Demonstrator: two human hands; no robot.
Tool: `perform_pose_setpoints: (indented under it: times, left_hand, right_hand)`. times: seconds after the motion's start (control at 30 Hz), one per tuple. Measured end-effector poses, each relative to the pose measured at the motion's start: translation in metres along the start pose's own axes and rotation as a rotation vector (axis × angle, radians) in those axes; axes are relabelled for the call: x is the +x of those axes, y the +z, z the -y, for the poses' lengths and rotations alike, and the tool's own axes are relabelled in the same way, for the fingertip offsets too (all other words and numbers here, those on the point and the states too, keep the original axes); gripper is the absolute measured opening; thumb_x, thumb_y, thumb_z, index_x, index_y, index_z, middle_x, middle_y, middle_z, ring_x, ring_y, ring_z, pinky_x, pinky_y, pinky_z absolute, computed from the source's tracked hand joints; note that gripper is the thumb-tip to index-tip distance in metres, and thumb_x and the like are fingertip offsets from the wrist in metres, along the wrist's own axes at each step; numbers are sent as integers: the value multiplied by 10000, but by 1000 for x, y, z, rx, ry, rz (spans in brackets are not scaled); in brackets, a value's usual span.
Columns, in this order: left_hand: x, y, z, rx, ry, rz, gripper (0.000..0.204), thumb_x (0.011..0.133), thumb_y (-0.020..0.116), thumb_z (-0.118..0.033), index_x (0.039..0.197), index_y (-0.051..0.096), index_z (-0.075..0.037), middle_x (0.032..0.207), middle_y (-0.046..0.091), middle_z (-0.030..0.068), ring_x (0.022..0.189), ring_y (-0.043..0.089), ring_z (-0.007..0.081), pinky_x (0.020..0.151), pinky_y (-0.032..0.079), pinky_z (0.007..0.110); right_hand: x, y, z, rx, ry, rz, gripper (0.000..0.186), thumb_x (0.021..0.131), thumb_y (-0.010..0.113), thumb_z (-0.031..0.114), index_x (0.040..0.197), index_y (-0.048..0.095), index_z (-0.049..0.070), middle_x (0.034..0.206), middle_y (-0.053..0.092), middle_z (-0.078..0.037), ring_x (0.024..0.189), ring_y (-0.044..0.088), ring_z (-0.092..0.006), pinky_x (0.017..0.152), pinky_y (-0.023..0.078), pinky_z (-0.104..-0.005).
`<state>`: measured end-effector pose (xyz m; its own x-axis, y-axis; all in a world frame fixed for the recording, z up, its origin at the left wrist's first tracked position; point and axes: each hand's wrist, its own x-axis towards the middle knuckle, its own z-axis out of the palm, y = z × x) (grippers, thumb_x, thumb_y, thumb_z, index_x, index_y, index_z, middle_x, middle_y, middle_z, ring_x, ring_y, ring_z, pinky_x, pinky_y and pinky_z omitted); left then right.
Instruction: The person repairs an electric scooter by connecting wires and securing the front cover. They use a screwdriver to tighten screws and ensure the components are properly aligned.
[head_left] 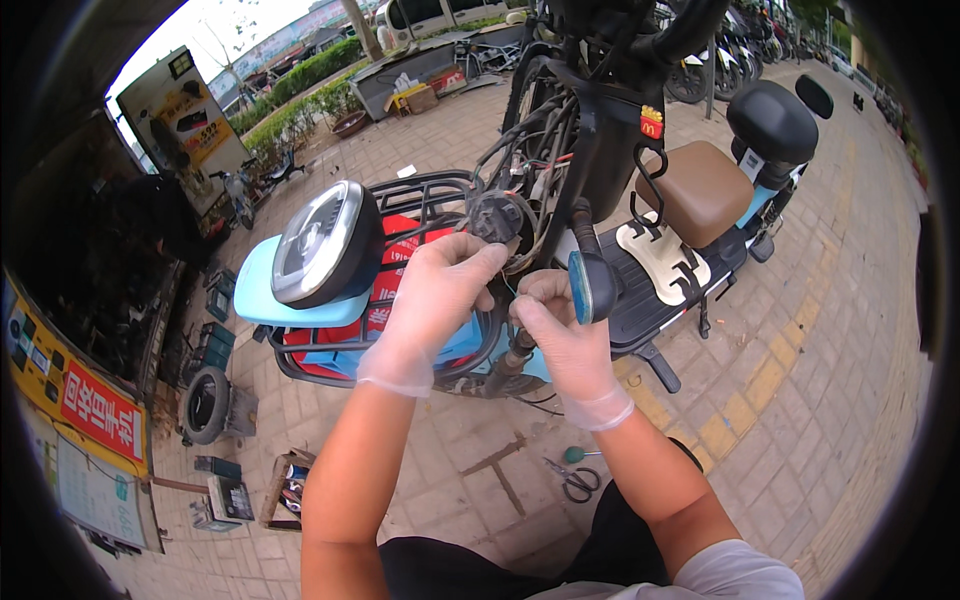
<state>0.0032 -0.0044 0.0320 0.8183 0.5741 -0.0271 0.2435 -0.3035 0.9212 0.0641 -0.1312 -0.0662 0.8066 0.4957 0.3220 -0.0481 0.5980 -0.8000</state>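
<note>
So whoever's wearing the gloves has both hands up at the front of an e-bike (597, 165), and it looks like fiddly wiring work. Left hand (432, 290) has thumb and forefinger drawn in close, right at the lower side of a black round part (494, 215). Right hand (572, 340) is curled with its thumb up against the bent forefinger, just beside the left one. There's a thin wire (509, 285) in the small gap between the two sets of fingertips, but honestly can't tell if either pinch has hold of it. The messy cables (490, 172) run up beyond the fingertips. Headlight (322, 245) sits left of the left fingers, over the rack (428, 178), and the mirror (596, 285) is just beside the right fingers, so not loads of elbow room. My guess is the next move calls for a light, steady pinch, with the left hand bracing and nothing yanked. Scissors (580, 484) are on the bricks, well below the right fingers.
</note>
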Motion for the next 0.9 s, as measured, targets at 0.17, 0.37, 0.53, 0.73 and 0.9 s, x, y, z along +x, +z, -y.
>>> perform_pose_setpoints:
  times: [0.17, 0.37, 0.53, 0.73, 0.9]
  left_hand:
    - [8, -1, -2, -110, -63, 37, 230, 896, 711, -275, 856, 641, -59, 741, 600, -3, 549, 554, 83, 483, 381, 228]
    - [15, -8, -5, -232, -97, 112, 227, 896, 708, -273, 891, 653, -52, 764, 603, 4, 611, 593, 104, 511, 414, 237]
    - [18, -15, -5, -285, -123, 185, 235, 916, 687, -273, 965, 672, -44, 833, 650, 29, 655, 621, 121, 567, 469, 257]
    - [24, -26, 2, -367, -89, 318, 219, 932, 665, -263, 1004, 677, -56, 883, 685, 53, 716, 652, 148, 648, 517, 303]
    - [35, -30, 5, -396, -125, 399, 227, 933, 668, -262, 1025, 685, -55, 921, 702, 65, 766, 667, 168, 715, 525, 332]
  right_hand:
    - [6, 12, 4, -16, 116, -103, 218, 894, 741, 26, 1086, 640, 5, 893, 630, 6, 732, 579, -54, 661, 467, -199]
    - [9, 29, -5, -10, 21, -199, 228, 914, 729, 37, 1117, 654, -34, 917, 650, -3, 752, 581, -43, 667, 476, -200]
    - [13, 34, -20, -185, -103, -278, 162, 933, 706, 62, 1055, 679, -41, 995, 689, -70, 806, 642, -93, 703, 526, -242]
    - [16, 39, -19, -781, -562, -322, 142, 915, 701, 48, 1051, 698, 7, 944, 700, -135, 760, 697, -227, 696, 555, -322]
    - [23, 46, -16, -971, -640, -362, 131, 908, 697, 37, 1035, 701, 6, 935, 692, -150, 752, 696, -268, 682, 565, -347]
